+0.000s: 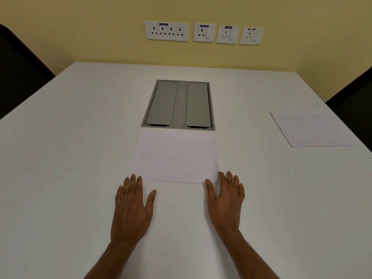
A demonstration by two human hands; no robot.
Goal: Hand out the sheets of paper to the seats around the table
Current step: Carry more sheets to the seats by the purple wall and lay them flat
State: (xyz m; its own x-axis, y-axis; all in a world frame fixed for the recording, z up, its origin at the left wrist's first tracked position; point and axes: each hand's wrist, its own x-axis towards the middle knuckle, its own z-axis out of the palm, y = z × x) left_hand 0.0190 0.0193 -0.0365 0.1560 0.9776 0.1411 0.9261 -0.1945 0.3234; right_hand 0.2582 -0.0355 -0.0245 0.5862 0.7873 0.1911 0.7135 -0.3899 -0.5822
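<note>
We see a white rectangular sheet of paper (pixel 177 156) lying flat in the middle of the white table (pixel 70 158). Its far edge is just beside the grey metal cable box with two closed flaps (pixel 179 105). Our left hand (pixel 131 206) lies flat on the table, fingers straight and holding nothing, fingertips at the sheet's near left corner. Our right hand (pixel 226 200) is spread at the near right corner, which curls up between thumb and index finger. We cannot tell if it is pinched. A second white sheet of paper (pixel 314 130) lies at the table's right edge, near a dark chair (pixel 354 105). Another dark chair (pixel 18 73) stands at the left. White wall sockets (pixel 203 33) line the yellow wall.
</note>
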